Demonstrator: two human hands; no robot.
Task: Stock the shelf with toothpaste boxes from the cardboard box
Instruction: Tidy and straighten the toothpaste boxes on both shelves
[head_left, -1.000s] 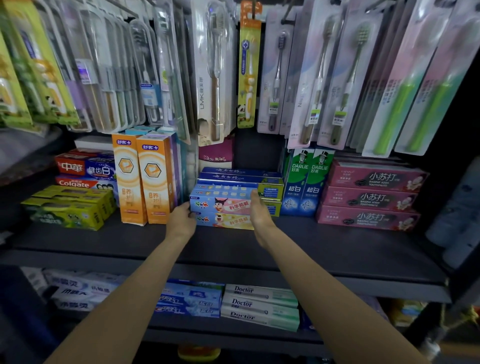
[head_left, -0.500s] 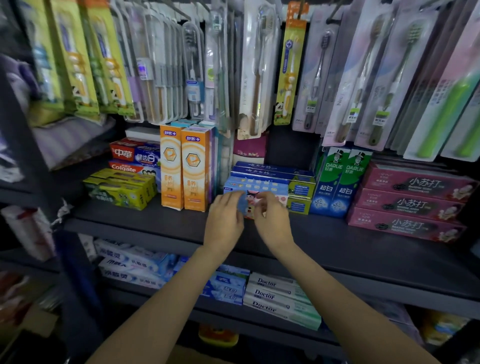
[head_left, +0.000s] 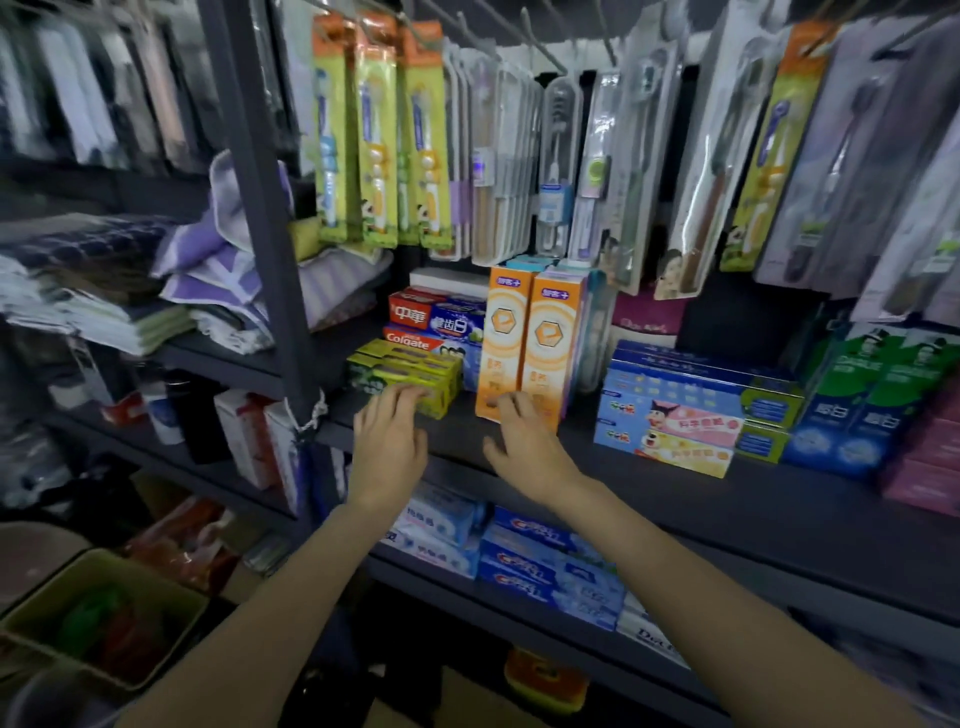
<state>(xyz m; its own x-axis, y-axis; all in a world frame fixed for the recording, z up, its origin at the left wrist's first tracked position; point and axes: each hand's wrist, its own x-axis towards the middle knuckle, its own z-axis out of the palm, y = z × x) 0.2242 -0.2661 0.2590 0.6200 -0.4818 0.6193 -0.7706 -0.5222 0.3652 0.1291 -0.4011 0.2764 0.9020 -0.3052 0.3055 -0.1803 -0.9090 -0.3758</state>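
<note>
Toothpaste boxes fill the dark shelf (head_left: 675, 499). A stack of blue and pink children's toothpaste boxes (head_left: 675, 415) lies at the middle right. Two orange boxes (head_left: 524, 343) stand upright left of that stack, and low green-yellow boxes (head_left: 410, 376) lie further left. My left hand (head_left: 387, 447) hovers in front of the green-yellow boxes with its fingers spread, holding nothing. My right hand (head_left: 524, 447) is in front of the orange boxes, fingers loosely spread and empty. The cardboard box is out of view.
Toothbrush packs (head_left: 498, 166) hang on hooks above the shelf. Green boxes (head_left: 883, 384) stand at the right. More toothpaste (head_left: 545, 566) lies on the lower shelf. A grey upright post (head_left: 260, 208) divides off folded cloths (head_left: 218, 270). A green bin (head_left: 98, 618) sits low left.
Both hands have left the blue and pink stack and drawn back leftward, empty. My view has swung to the left, bringing the post and the cloth shelf into sight.
</note>
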